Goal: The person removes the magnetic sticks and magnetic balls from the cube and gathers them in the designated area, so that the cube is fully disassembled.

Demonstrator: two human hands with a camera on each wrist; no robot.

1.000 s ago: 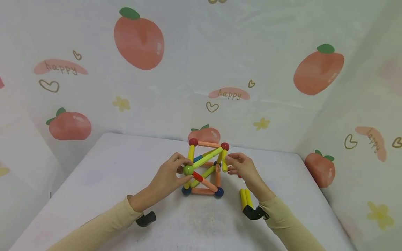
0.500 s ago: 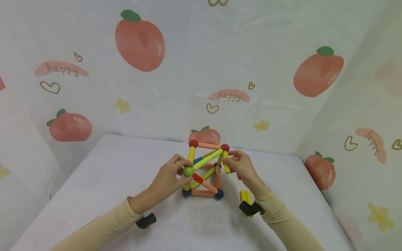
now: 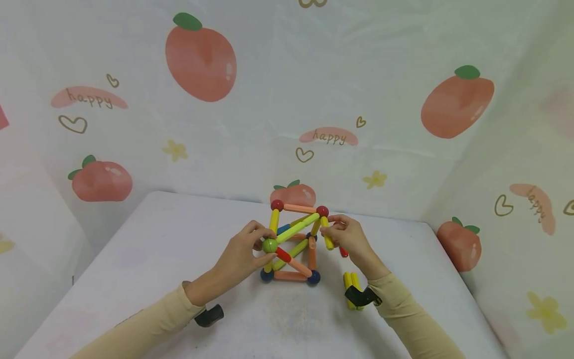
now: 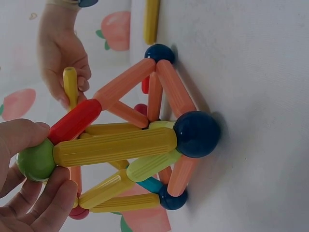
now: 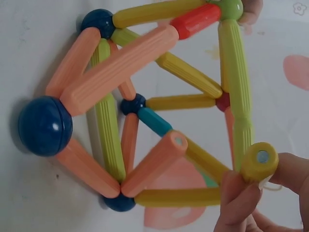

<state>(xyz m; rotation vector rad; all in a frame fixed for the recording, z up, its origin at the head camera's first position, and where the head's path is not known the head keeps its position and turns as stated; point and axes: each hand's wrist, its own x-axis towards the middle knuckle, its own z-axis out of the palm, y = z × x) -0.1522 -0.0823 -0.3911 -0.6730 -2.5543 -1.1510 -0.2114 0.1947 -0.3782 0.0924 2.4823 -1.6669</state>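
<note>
A frame of magnetic rods and balls (image 3: 289,275) stands on the table between both hands. My left hand (image 3: 244,252) pinches the green ball (image 4: 36,160) at its upper near-left corner. From that ball run a yellow rod (image 4: 116,147) down to a dark blue ball, a red rod (image 5: 195,21) joined to a salmon rod, and a light-green rod (image 5: 236,72). My right hand (image 3: 352,243) pinches a yellow rod (image 3: 328,234) that slants down from the right red ball (image 3: 322,212). Its lower end is free, showing a metal tip. Another salmon rod (image 5: 152,166) also has a free upper end.
Several loose yellow rods (image 3: 352,281) lie on the table (image 3: 179,234) below my right wrist, partly behind a black wrist mount (image 3: 360,295). A red piece (image 3: 344,252) lies just past the right hand. A printed cloth wall (image 3: 269,99) rises behind the table.
My right fingers have closed onto the yellow rod, and its lower end has swung a little to the right. The left hand stays on the green ball.
</note>
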